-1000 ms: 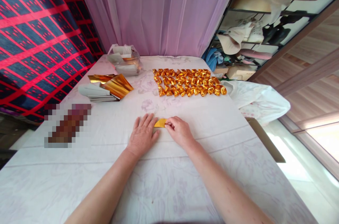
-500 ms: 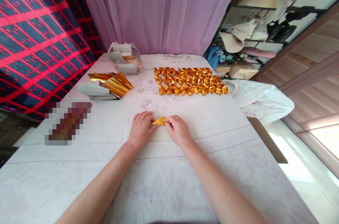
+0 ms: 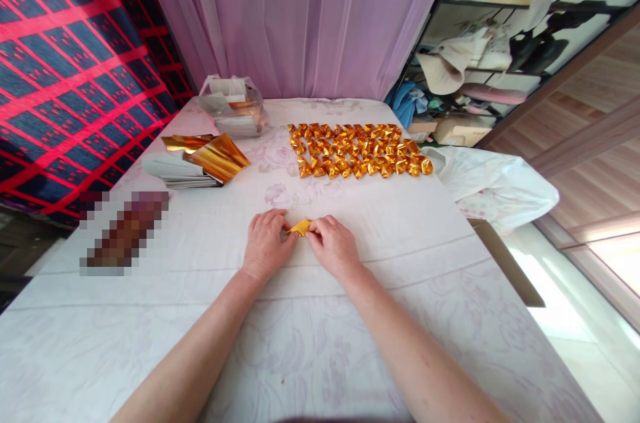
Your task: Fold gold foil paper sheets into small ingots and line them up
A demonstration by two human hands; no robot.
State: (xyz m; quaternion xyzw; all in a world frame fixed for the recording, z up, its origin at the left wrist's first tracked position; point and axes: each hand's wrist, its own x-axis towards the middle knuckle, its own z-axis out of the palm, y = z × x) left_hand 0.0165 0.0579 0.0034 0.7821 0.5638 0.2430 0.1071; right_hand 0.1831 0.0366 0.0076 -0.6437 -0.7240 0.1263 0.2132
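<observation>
1 purple curtain (image 3: 300, 23) hangs in folds behind the cloth-covered table (image 3: 310, 349), with 1 red-and-dark patterned cloth (image 3: 65, 69) left, 1 dark-framed shelving rack (image 3: 480, 3) right, wood-grain panelling (image 3: 590, 123) beyond, and pale floor (image 3: 555, 283) brightly lit.

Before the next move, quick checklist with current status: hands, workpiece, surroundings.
1. Left hand on workpiece: ok, thumb and fingers at the left end of the yellow folded piece.
2. Right hand on workpiece: ok, fingertips pinch its right end.
3. Crease quality: cannot tell, too small and partly covered by fingers.
4. Rows of gold folded pieces away from hands: ok, farther back on the table.
5. Stack of sheets away from hands: ok, off to the left.
6. Pixelated patch identified: cannot tell, masked.
</observation>
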